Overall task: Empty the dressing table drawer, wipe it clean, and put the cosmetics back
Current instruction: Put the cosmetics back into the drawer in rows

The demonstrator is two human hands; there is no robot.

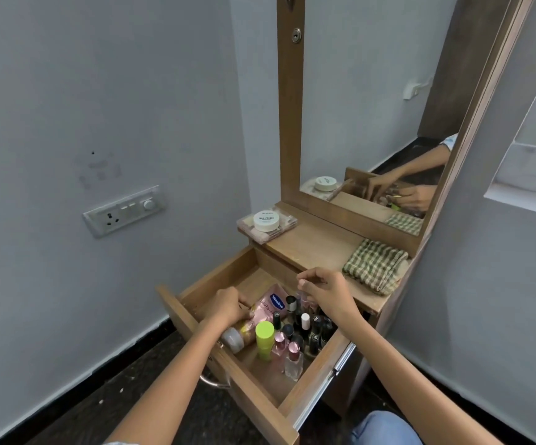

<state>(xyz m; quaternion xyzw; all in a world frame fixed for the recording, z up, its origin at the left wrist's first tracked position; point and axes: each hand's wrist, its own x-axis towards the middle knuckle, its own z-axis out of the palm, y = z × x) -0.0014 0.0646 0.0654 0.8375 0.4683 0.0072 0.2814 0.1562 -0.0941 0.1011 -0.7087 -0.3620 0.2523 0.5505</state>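
The wooden drawer of the dressing table is pulled open. Inside lie a pink Vaseline tube, a lime-capped bottle, a white-capped jar and several small nail polish and perfume bottles. My left hand is inside the drawer, fingers closed around the pink tube. My right hand hovers over the bottles at the drawer's back, its fingertips pinched on a small clear bottle that is hard to make out. A green checked cloth lies folded on the tabletop at the right.
A white round tub rests on a flat palette box at the tabletop's left corner. The mirror rises behind. A wall socket panel is on the left wall. My knee in jeans is below the drawer.
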